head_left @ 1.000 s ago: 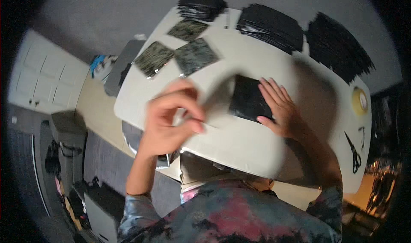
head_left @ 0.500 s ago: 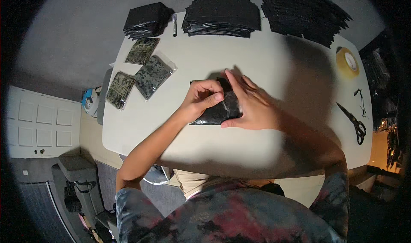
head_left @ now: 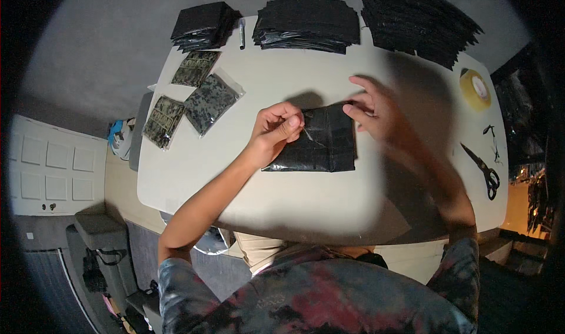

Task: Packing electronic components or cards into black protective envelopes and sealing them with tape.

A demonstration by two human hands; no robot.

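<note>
A flat black plastic package lies on the white table in front of me. My left hand is over its left part, with thumb and fingers pinched together. A thin clear strip, which looks like tape, runs from that pinch down to the package's top. My right hand is at the package's far right corner, fingers apart and nothing seen in them. Whether its thumb touches the corner, I cannot tell.
Stacks of black plastic packages line the far edge, beside a marker. Several camouflage-patterned packets in clear bags lie at left. At right are a tape roll, black scissors and a small black tangled item.
My right hand has lifted off the package's middle and moved right to its far corner. The package's right half now shows opened out flat. My left hand stays pinched.
</note>
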